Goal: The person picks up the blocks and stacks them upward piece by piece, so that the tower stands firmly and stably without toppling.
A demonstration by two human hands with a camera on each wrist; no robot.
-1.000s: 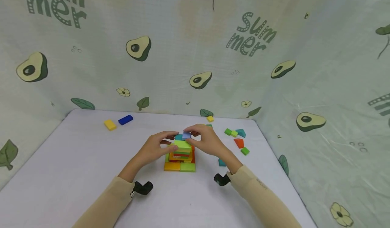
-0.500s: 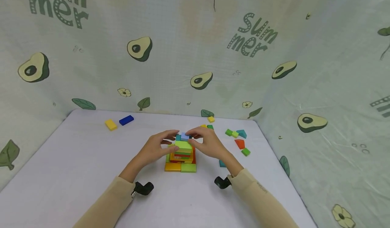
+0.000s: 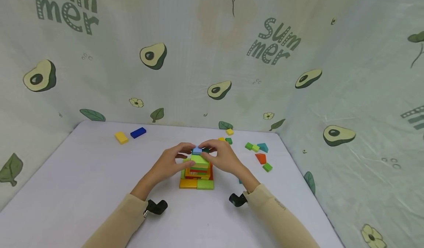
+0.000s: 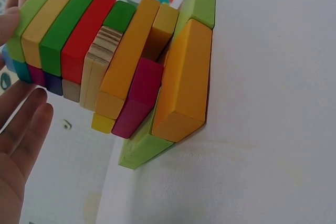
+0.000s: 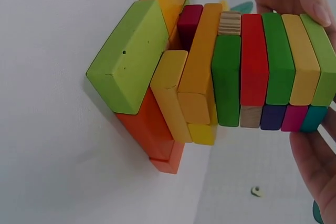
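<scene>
Wooden blocks stand in a tower (image 3: 198,170) mid-table, on a flat base of orange and lime blocks. At the tower's left side my left hand (image 3: 169,161) rests its thumb at the edge of the top lime block (image 3: 199,161); its other fingers reach loosely along the back, fairly straight in the left wrist view. A light blue block (image 3: 197,151) lies on top at the rear, above a teal block (image 5: 313,118). From the right, my right hand (image 3: 225,158) pinches the light blue block, its thumb by the lime block's right edge. Fingers partly hide the tower's top.
A yellow block (image 3: 121,137) and a dark blue block (image 3: 138,132) lie at the back left. Loose green, teal and orange-red pieces (image 3: 261,158) are scattered at the right, with a small yellow block (image 3: 229,131) near the back edge. A patterned cloth hangs behind.
My right hand has moved left, shifting the light blue block leftward over the tower's rear top. My left hand has stayed nearly still beside the tower.
</scene>
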